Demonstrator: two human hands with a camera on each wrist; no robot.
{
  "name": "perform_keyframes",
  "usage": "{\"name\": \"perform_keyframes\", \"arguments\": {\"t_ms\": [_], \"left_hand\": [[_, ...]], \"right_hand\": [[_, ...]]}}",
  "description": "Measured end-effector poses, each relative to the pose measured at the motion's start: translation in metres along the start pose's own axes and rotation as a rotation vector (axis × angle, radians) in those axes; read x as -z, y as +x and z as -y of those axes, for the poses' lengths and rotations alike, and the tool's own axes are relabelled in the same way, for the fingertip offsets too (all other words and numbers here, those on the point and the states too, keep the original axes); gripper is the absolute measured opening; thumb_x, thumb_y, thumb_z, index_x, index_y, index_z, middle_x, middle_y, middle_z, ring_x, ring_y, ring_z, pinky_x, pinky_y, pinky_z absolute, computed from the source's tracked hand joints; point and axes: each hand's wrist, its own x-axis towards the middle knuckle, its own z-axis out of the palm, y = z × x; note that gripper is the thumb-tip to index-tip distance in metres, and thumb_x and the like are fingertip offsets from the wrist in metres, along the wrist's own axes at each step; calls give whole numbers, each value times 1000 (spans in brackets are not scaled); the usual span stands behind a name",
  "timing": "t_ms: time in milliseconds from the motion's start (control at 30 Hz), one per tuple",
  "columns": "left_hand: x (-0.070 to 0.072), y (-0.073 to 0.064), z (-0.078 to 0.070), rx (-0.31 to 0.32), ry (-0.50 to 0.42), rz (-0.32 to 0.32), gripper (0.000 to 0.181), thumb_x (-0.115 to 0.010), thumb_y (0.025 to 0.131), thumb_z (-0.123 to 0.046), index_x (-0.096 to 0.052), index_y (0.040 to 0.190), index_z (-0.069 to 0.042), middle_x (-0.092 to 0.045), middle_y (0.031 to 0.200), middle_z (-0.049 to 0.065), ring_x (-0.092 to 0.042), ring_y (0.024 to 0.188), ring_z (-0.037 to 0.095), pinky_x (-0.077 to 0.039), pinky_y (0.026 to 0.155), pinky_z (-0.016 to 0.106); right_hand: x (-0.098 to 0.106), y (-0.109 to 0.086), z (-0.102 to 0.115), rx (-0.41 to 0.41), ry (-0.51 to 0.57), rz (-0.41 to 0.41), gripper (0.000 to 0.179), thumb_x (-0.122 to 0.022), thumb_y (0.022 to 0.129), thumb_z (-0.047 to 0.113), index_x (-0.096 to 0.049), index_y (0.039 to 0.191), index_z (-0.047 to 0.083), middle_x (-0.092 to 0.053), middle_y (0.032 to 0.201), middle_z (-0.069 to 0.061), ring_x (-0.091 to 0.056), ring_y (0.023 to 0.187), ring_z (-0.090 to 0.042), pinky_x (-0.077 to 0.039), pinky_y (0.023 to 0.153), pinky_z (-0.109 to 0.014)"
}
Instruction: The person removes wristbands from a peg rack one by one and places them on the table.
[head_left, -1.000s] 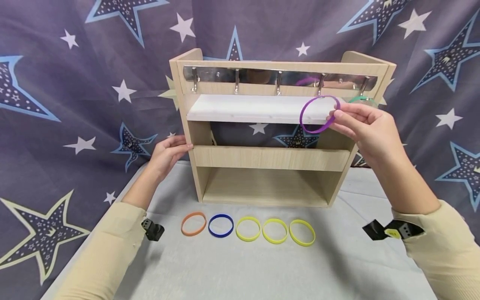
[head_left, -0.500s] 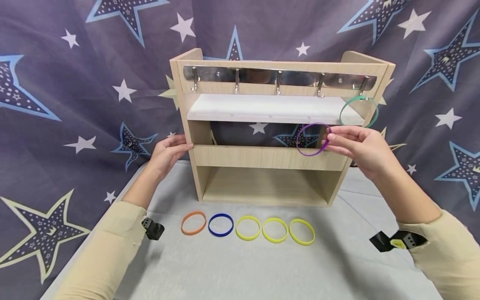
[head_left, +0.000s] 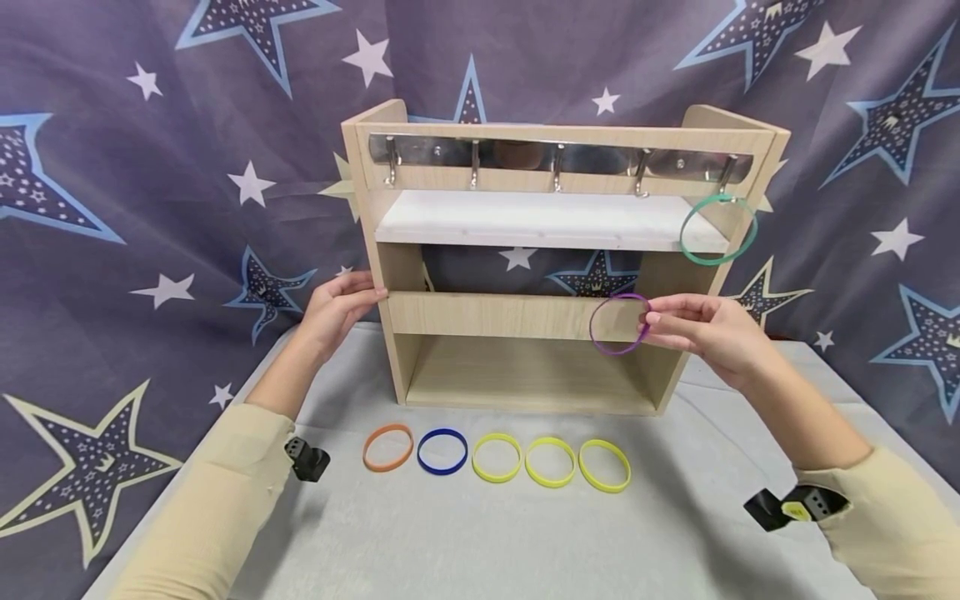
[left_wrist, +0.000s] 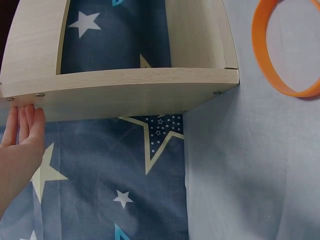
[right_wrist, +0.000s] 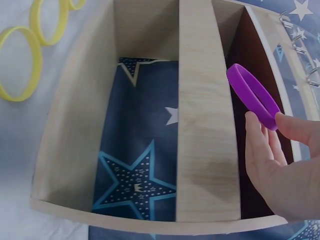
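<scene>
Between thumb and fingers, my right hand pinches the edge of a purple wristband. The band stands upright in front of the lower crossbar of a wooden shelf unit. In the right wrist view the purple band shows clear of the wood, tilted. With fingers nearly straight, my left hand touches the unit's left side; the left wrist view has its fingertips against the side panel. A green wristband hangs from the rightmost hook of the metal hook rail.
On the pale cloth before the unit lie an orange wristband, a blue wristband and three yellow wristbands in a row. Several hooks carry nothing. A star-patterned curtain stands behind.
My right hand has lowered the purple wristband from near the hooks to the lower crossbar, uncovering the green band on its hook. The left hand has stayed put.
</scene>
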Motion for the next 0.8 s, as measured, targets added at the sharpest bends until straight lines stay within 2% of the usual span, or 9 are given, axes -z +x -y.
{"name": "perform_keyframes", "arguments": {"t_ms": [433, 800], "left_hand": [[-1, -1, 0, 0, -1, 4, 21, -61, 91, -2, -55, 109, -9, -65, 96, -8, -65, 90, 0, -52, 86, 8], [-1, -1, 0, -3, 3, -1, 21, -61, 91, -2, -54, 110, -7, -64, 97, -8, -65, 90, -1, -52, 86, 8]], "right_hand": [[16, -5, -20, -112, 54, 14, 19, -56, 92, -6, -68, 96, 9, -74, 90, -2, -73, 85, -13, -59, 82, -21], [26, -6, -35, -112, 98, 45, 22, -53, 93, -9, -68, 96, 8, -74, 89, -3, -73, 86, -14, -59, 83, -23]]}}
